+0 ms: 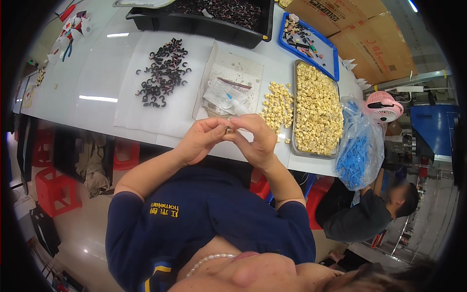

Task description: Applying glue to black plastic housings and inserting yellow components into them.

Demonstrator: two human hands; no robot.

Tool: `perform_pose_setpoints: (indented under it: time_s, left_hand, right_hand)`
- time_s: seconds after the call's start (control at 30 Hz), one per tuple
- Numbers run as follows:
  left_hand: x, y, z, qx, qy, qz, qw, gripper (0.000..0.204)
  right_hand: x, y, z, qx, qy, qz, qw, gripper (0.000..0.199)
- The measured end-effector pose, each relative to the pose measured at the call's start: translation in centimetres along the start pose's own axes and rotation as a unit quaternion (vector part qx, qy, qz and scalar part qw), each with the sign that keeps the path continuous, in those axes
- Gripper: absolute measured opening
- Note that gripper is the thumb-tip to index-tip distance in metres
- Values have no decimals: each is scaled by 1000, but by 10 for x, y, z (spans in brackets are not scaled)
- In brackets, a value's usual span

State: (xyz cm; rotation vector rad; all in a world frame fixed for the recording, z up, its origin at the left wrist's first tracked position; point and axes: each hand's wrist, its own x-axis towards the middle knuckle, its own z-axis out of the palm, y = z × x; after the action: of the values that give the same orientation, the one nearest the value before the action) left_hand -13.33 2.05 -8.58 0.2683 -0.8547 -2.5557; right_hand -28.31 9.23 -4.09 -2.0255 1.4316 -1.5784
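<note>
Both hands meet at the near edge of a white table. My left hand and my right hand pinch one small cream and dark part between their fingertips. Just beyond my right hand lies a loose heap of small cream plastic pieces. A metal tray full of the same cream pieces stands to its right. A pile of black C-shaped clips lies on a white sheet to the far left of the hands.
A clear plastic bag lies on paper behind the hands. A black bin of dark parts and a blue tray stand at the back. A bag of blue parts hangs off the right edge. Another person crouches at lower right, and red stools stand under the table.
</note>
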Motion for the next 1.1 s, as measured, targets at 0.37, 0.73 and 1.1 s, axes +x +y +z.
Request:
perform_pose_setpoints:
  time_s: [0.37, 0.73, 1.1]
  left_hand:
    - [-1, 3, -3, -3, 11, -30, 999, 30]
    - [3, 0, 0, -46, -24, -76, 996, 32]
    - [0, -3, -1, -108, -6, -81, 991, 29]
  right_hand:
    - [-1, 5, -5, 22, -33, 45, 998, 34]
    - [-2, 8, -11, -20, -14, 36, 999, 37]
    - [-1, 7, -9, -35, -8, 13, 999, 35]
